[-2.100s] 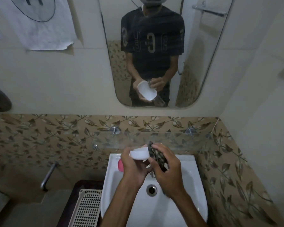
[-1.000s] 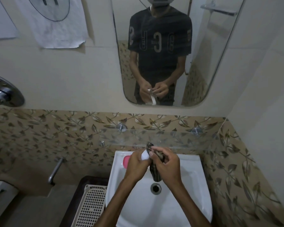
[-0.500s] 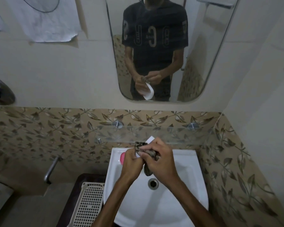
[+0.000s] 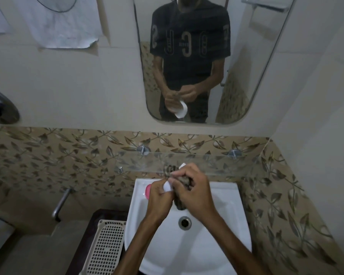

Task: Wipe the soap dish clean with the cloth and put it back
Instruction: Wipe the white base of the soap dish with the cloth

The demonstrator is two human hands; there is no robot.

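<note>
While both hands grip it, cloth [image 4: 180, 202] covers soap dish [image 4: 167, 187].

Both hands [image 4: 179, 193] hold soap dish [image 4: 167, 186] and cloth [image 4: 180, 203] above the sink [image 4: 222, 219].

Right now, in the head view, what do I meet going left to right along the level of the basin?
Metal wall pipe → perforated plastic basket → pink soap → left hand holding the soap dish → right hand with the cloth.

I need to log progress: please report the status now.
Left hand holds soap dish. Right hand presses cloth on it, over sink. Nothing in the way.
</note>
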